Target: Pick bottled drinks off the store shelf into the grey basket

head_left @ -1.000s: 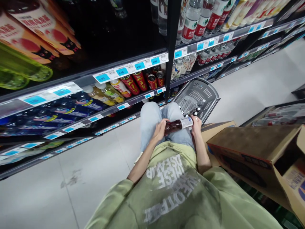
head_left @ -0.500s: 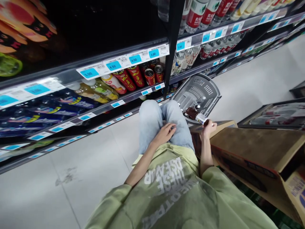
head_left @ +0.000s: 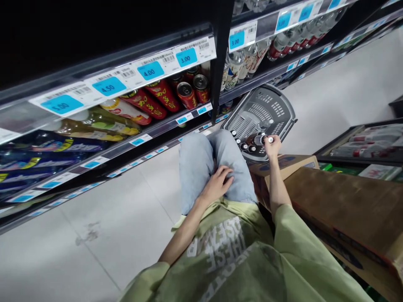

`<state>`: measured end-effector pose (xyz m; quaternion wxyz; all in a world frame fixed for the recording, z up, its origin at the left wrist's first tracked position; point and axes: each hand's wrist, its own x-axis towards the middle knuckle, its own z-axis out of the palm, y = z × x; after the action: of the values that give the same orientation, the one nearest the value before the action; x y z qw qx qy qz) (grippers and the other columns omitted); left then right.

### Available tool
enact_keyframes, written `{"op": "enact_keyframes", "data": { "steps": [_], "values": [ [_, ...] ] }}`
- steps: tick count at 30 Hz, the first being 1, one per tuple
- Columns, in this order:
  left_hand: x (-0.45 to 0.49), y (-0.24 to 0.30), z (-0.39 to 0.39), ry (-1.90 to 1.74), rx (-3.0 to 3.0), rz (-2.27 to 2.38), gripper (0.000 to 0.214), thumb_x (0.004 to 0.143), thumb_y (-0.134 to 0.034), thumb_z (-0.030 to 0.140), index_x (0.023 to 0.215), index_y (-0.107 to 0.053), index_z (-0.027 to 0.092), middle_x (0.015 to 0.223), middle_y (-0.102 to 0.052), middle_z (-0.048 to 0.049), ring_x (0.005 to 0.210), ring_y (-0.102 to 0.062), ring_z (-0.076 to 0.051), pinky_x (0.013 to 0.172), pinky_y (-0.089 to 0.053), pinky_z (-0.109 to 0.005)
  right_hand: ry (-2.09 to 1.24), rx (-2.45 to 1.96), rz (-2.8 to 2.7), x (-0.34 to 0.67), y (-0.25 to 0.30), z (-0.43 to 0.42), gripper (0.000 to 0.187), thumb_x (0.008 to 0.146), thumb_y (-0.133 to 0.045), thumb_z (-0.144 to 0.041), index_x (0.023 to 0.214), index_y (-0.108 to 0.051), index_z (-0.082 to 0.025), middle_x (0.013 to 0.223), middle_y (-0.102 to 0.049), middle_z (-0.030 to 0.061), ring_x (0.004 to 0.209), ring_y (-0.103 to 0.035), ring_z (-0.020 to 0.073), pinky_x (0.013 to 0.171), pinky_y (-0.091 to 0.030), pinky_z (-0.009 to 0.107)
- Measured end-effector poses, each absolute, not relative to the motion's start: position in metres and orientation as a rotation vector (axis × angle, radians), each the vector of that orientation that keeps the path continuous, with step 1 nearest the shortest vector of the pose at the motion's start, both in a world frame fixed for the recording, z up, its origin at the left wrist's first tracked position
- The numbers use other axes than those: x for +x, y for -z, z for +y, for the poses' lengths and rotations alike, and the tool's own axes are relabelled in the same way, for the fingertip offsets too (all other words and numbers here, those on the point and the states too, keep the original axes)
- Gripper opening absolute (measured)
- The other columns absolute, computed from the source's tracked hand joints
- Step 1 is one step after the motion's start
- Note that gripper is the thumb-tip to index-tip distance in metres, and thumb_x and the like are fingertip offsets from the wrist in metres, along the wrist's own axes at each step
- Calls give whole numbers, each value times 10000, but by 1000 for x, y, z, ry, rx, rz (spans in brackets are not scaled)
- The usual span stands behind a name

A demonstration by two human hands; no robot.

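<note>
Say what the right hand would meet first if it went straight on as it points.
Beyond the dark bottle it holds, the right hand would probably meet what looks like a clear bottle in the gray shopping basket first, though depth is unclear; the basket itself could come sooner.

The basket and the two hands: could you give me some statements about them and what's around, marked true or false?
1. The right hand holds a bottle at the grey basket. True.
2. The held bottle is the only one there. False: several other bottle caps show in the basket.
3. Red cans stand on the shelf below a price tag reading 3.00. True.
4. The left hand grips one of the red cans. False: it rests on the lap, with nothing seen in it.
5. A cardboard box is on the right side of the picture. True.
</note>
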<state>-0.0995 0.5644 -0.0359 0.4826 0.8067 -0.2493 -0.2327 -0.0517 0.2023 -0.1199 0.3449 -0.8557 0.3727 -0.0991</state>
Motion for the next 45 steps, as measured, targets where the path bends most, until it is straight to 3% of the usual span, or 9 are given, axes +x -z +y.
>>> {"op": "enact_keyframes", "data": {
  "steps": [7, 16, 20, 24, 29, 32, 35, 39, 45],
  "values": [
    [-93, 33, 560, 629, 1990, -581, 221, 1057, -579, 285, 1267, -635, 250, 1284, -613, -84, 1168, -699, -236, 1040, -603, -364, 28, -2442, 887, -19, 169, 175, 285, 834, -686, -314, 1056, -735, -142, 1107, -693, 143, 1033, -658, 273, 1052, -527, 454],
    [-81, 32, 554, 720, 1967, -512, 127, 1049, -590, 300, 1152, -651, 257, 1161, -633, -73, 1037, -719, -223, 931, -624, -348, -232, -2391, 956, 4, 230, 159, 226, 665, -780, -149, 891, -778, -150, 988, -734, 105, 881, -657, 251, 984, -561, 430],
    [-76, 32, 553, 729, 1952, -488, 90, 1053, -574, 284, 1090, -647, 247, 1109, -643, -73, 1018, -710, -221, 924, -618, -354, -307, -2396, 855, 11, 252, 165, 140, 647, -792, -143, 778, -746, -164, 1145, -716, 126, 940, -641, 230, 1050, -535, 414],
    [-73, 32, 551, 741, 1944, -461, 80, 1053, -569, 279, 1055, -645, 251, 1063, -648, -66, 967, -703, -214, 906, -617, -359, -288, -2251, 824, 14, 270, 183, 87, 691, -793, -188, 687, -707, -177, 1140, -706, 135, 1028, -631, 255, 1132, -491, 451],
    [-70, 33, 548, 739, 1938, -441, 89, 1053, -570, 282, 1012, -643, 252, 1015, -652, -57, 934, -689, -208, 882, -612, -356, -309, -2171, 860, 13, 285, 206, 96, 723, -728, -93, 699, -733, -186, 1146, -693, 156, 1175, -606, 311, 1212, -420, 516],
    [-68, 34, 547, 741, 1933, -430, 106, 1053, -569, 284, 984, -641, 247, 982, -649, -54, 908, -680, -202, 864, -603, -343, -300, -2171, 872, 11, 288, 208, 139, 768, -680, -85, 787, -781, -178, 1159, -701, 157, 1217, -587, 324, 1220, -407, 537],
    [-68, 35, 547, 753, 1939, -424, 105, 1047, -574, 278, 977, -645, 243, 980, -647, -49, 903, -676, -192, 856, -591, -322, -451, -2307, 815, 12, 283, 203, 290, 815, -638, -99, 1039, -820, -128, 1263, -700, 192, 1251, -585, 330, 1210, -418, 539],
    [-68, 38, 546, 720, 1935, -438, 91, 1037, -582, 246, 970, -640, 227, 972, -630, -34, 880, -661, -167, 847, -566, -287, -767, -2498, 743, 20, 263, 198, 547, 858, -616, -104, 1394, -686, -21, 1431, -642, 268, 1315, -586, 338, 1187, -438, 479],
    [-70, 39, 545, 686, 1927, -447, 106, 1035, -580, 229, 939, -624, 223, 954, -609, -28, 844, -633, -159, 801, -537, -269, -436, -2524, 640, 50, 210, 209, 543, 968, -565, -126, 1483, -566, 46, 1498, -609, 289, 1352, -564, 304, 1221, -395, 460]
  ]
}}
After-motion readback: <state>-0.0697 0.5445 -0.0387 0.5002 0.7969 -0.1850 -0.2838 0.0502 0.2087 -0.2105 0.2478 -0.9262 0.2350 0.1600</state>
